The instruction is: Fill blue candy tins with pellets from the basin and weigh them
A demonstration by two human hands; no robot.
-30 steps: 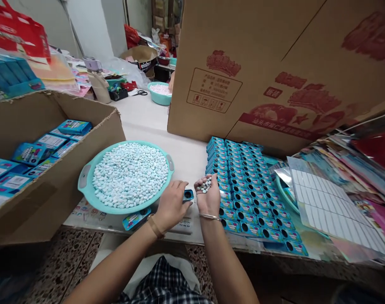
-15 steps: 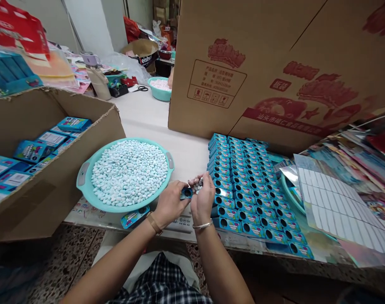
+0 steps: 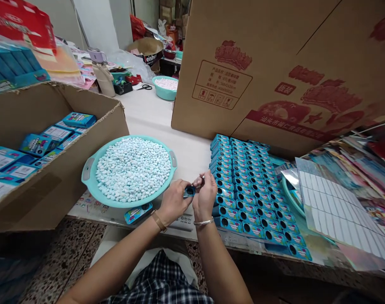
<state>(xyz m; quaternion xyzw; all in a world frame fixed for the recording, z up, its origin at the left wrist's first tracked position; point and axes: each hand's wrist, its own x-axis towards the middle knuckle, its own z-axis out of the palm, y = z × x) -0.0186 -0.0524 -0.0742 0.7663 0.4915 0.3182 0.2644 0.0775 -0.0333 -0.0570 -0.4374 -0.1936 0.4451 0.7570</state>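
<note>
My left hand (image 3: 173, 198) grips a small blue candy box (image 3: 189, 191) with a dark opening on its upper side. Against the opening is my right hand (image 3: 205, 194), cupped with its fingers curled in; its palm is mostly hidden, so any candies inside do not show clearly. Left of both hands stands a teal basin (image 3: 88, 179) heaped with pale blue and white candies (image 3: 133, 169). Under the basin's front edge lies another blue candy box (image 3: 138, 214). To the right, rows of blue boxes (image 3: 254, 217) stand packed together, round holes showing.
A cardboard carton (image 3: 84, 169) with blue boxes is at the left. A large printed carton (image 3: 243, 84) stands behind the rows. Sheets of labels (image 3: 337, 202) overlie a teal bowl (image 3: 289, 194) at the right. Scissors (image 3: 144, 87) and a second candy basin (image 3: 165, 93) are farther back.
The candies seen in my right palm earlier no longer show, and its fingers have curled in against the box. My left hand still holds the box. The view has shifted slightly.
</note>
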